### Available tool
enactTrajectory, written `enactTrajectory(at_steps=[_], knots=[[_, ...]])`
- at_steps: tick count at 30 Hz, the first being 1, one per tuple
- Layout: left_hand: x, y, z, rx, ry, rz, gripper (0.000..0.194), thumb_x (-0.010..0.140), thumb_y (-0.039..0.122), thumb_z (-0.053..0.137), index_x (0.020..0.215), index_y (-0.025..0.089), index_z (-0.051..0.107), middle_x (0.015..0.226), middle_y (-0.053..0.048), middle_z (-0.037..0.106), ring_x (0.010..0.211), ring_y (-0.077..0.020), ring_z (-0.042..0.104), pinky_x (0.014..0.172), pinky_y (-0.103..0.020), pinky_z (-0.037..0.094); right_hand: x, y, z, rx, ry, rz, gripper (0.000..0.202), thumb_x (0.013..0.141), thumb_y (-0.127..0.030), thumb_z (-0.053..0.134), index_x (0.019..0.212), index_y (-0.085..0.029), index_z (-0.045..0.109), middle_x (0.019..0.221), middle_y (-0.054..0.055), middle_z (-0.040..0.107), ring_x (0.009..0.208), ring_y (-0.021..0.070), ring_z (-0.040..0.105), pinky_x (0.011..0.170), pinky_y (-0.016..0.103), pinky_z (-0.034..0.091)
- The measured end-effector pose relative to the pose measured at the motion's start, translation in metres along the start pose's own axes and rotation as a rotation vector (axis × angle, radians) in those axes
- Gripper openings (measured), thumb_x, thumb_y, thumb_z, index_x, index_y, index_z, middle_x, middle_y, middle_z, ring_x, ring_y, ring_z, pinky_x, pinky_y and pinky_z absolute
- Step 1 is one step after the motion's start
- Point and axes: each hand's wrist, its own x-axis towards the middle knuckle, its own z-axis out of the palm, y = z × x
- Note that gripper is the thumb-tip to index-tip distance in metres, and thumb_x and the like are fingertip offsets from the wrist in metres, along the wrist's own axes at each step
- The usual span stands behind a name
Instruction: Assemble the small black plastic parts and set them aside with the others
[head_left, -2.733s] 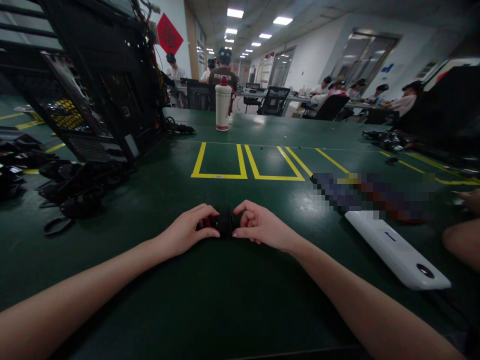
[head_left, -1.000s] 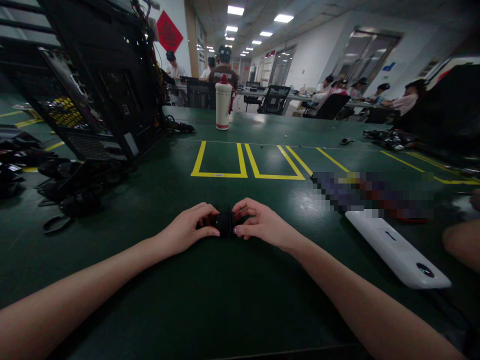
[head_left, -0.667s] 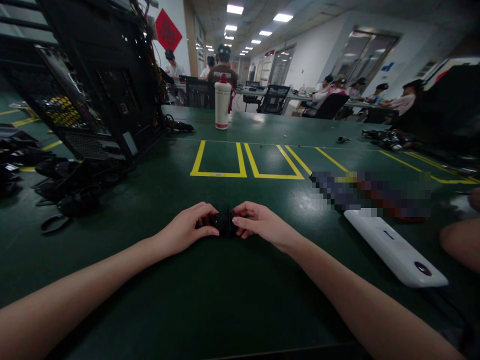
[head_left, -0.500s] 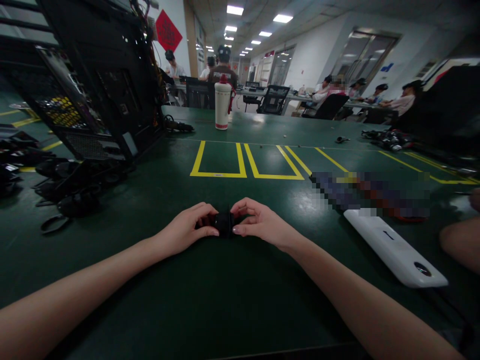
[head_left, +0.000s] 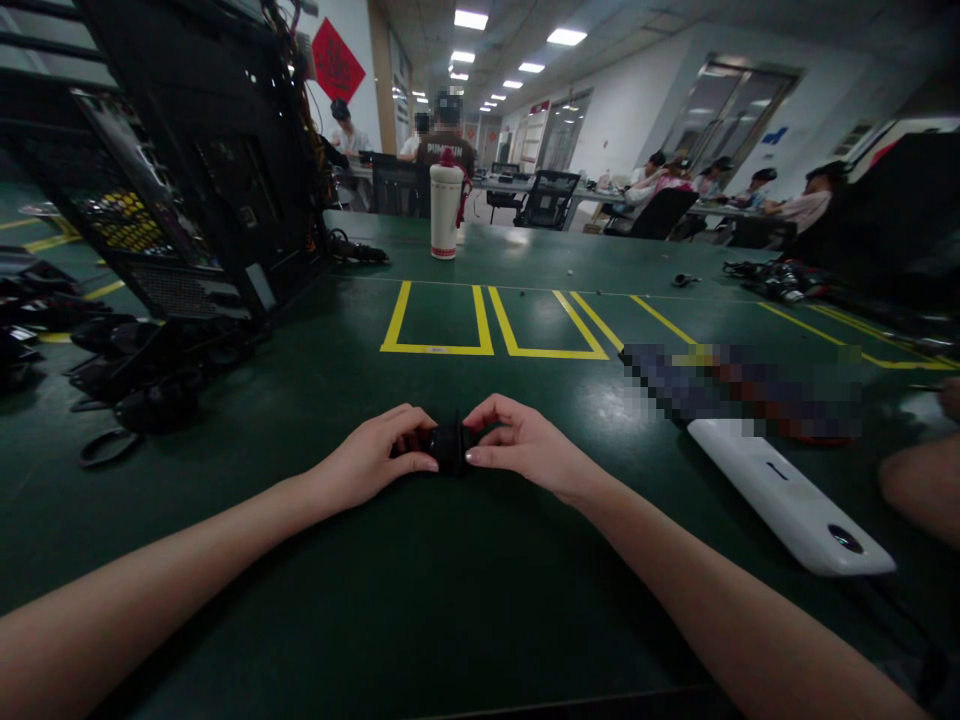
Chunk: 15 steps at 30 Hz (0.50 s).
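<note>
A small black cylindrical part (head_left: 448,447) with a wider rim on its right end sits between my hands, low over the dark green table (head_left: 420,600). Its exact kind is too dark to make out. My left hand (head_left: 382,450) grips its left side, thumb in front and fingers curled behind. From the right, my right hand (head_left: 521,445) pinches the rim end between thumb and fingertips. The curled fingers hide some of the part.
An open computer case (head_left: 240,180) stands at left, beside black parts (head_left: 157,390). A white bottle (head_left: 445,210) is behind the yellow tape outlines (head_left: 439,350). At right lie a white camera-like device (head_left: 787,495) and blurred-out items (head_left: 780,390); another person's arm (head_left: 926,485) rests beyond.
My right thumb and fingers have shifted very slightly at the rim of the black part. My left hand and everything around look the same.
</note>
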Motion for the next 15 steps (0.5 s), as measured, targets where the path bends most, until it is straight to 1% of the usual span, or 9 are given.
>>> enactTrajectory(at_steps=[3, 5, 6, 8, 10, 13, 15], knots=[[0.0001, 0.0, -0.0002, 0.002, -0.001, -0.002, 0.024, 0.074, 0.034, 0.05, 0.094, 0.021, 0.048, 0.088, 0.0, 0.048, 0.075, -0.0126, 0.048, 0.065, -0.026, 0.04, 0.0009, -0.0007, -0.0008, 0.046, 0.041, 0.049, 0.032, 0.068, -0.025, 0.06, 0.096, -0.017, 0.047, 0.095, 0.004, 0.051, 0.078, 0.0103, 0.053, 0.069, 0.026, 0.046], [0.0006, -0.0017, 0.0007, 0.002, 0.001, 0.0, 0.024, 0.074, 0.034, 0.05, 0.094, 0.021, 0.048, 0.088, 0.0, 0.048, 0.075, -0.0124, 0.048, 0.065, -0.026, 0.04, 0.0019, 0.0002, -0.0001, 0.042, 0.088, 0.072, 0.032, 0.072, -0.028, 0.055, 0.1, -0.016, 0.046, 0.095, 0.006, 0.052, 0.075, 0.0099, 0.053, 0.065, 0.024, 0.046], [0.0009, -0.0025, 0.0011, 0.001, 0.003, 0.002, 0.024, 0.074, 0.034, 0.05, 0.094, 0.021, 0.048, 0.088, 0.0, 0.048, 0.074, -0.0123, 0.048, 0.064, -0.026, 0.04, 0.0022, 0.0007, 0.0006, 0.027, 0.089, 0.08, 0.033, 0.074, -0.03, 0.053, 0.103, -0.015, 0.046, 0.094, 0.006, 0.052, 0.071, 0.0095, 0.053, 0.062, 0.024, 0.046], [0.0013, -0.0031, 0.0015, -0.001, 0.004, 0.007, 0.024, 0.074, 0.034, 0.05, 0.094, 0.021, 0.047, 0.087, 0.0, 0.048, 0.074, -0.0122, 0.047, 0.065, -0.026, 0.04, 0.0022, 0.0014, 0.002, -0.024, 0.044, 0.101, 0.035, 0.075, -0.033, 0.05, 0.105, -0.014, 0.047, 0.089, 0.007, 0.053, 0.065, 0.0088, 0.051, 0.057, 0.023, 0.045], [0.0011, -0.0021, 0.001, 0.001, -0.003, 0.006, 0.024, 0.075, 0.033, 0.05, 0.095, 0.021, 0.047, 0.087, 0.0, 0.047, 0.075, -0.0121, 0.047, 0.065, -0.026, 0.04, 0.0016, 0.0015, 0.0029, -0.061, -0.01, 0.112, 0.034, 0.075, -0.033, 0.05, 0.103, -0.013, 0.048, 0.086, 0.006, 0.054, 0.064, 0.0087, 0.051, 0.056, 0.023, 0.044], [0.0003, 0.0001, -0.0001, 0.005, -0.014, -0.002, 0.023, 0.075, 0.033, 0.05, 0.094, 0.021, 0.048, 0.088, 0.0, 0.047, 0.075, -0.0123, 0.047, 0.064, -0.026, 0.04, 0.0005, 0.0015, 0.0022, -0.055, -0.015, 0.063, 0.032, 0.072, -0.028, 0.056, 0.1, -0.016, 0.048, 0.093, 0.006, 0.053, 0.069, 0.0092, 0.052, 0.06, 0.024, 0.045], [0.0002, 0.0002, -0.0001, 0.0, -0.012, -0.005, 0.024, 0.075, 0.034, 0.05, 0.094, 0.021, 0.048, 0.088, 0.0, 0.047, 0.075, -0.0123, 0.047, 0.064, -0.026, 0.04, 0.0001, 0.002, 0.0009, -0.03, -0.016, 0.011, 0.032, 0.068, -0.023, 0.059, 0.098, -0.017, 0.048, 0.099, 0.005, 0.051, 0.074, 0.01, 0.053, 0.066, 0.026, 0.046]])
